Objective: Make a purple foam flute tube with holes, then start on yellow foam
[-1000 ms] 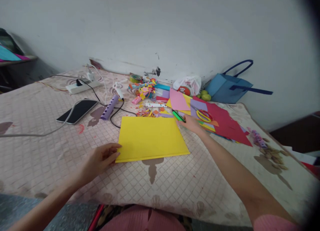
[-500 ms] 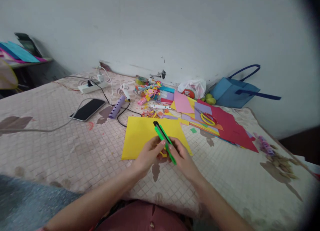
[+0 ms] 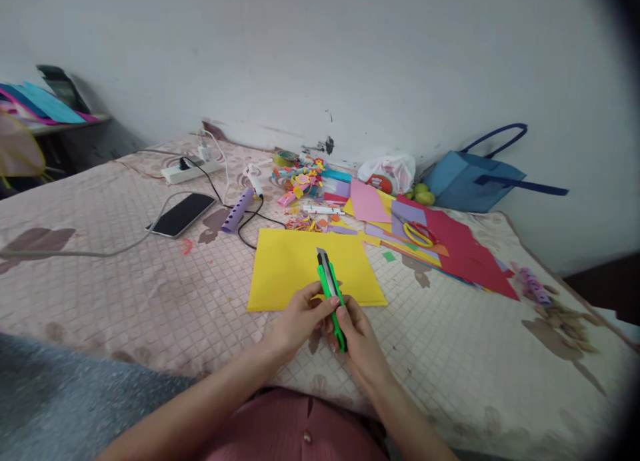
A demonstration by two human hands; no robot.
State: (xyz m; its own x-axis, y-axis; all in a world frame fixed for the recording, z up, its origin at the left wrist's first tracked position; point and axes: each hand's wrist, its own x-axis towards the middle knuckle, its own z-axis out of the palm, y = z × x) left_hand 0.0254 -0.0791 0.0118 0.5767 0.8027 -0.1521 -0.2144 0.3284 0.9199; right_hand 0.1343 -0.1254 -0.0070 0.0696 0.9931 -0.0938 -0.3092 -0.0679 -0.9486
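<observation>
A green box cutter (image 3: 327, 280) is held between my two hands over the near edge of a yellow sheet (image 3: 285, 264). Its blade end points away from me, with a short tip of blade showing beyond the black nose. My left hand (image 3: 303, 314) pinches the cutter's middle from the left, thumb on top. From the right, my right hand (image 3: 359, 334) grips the rear part, its thumb also on the body. The fingers underneath are partly hidden. The yellow sheet lies flat on the quilted cover.
Scissors (image 3: 419, 234) rest on red paper (image 3: 460, 254) at the right. Paper scraps and small decorations lie behind the yellow sheet. Left are a purple punched tube (image 3: 237, 211), a glue gun (image 3: 254, 181), a phone (image 3: 183, 214) and a power strip (image 3: 193, 172). A blue bag (image 3: 465, 181) leans against the wall.
The box cutter has come nearer my body and turned more upright in view. A blade tip now shows at its nose. Both hands have moved slightly toward me, still holding it.
</observation>
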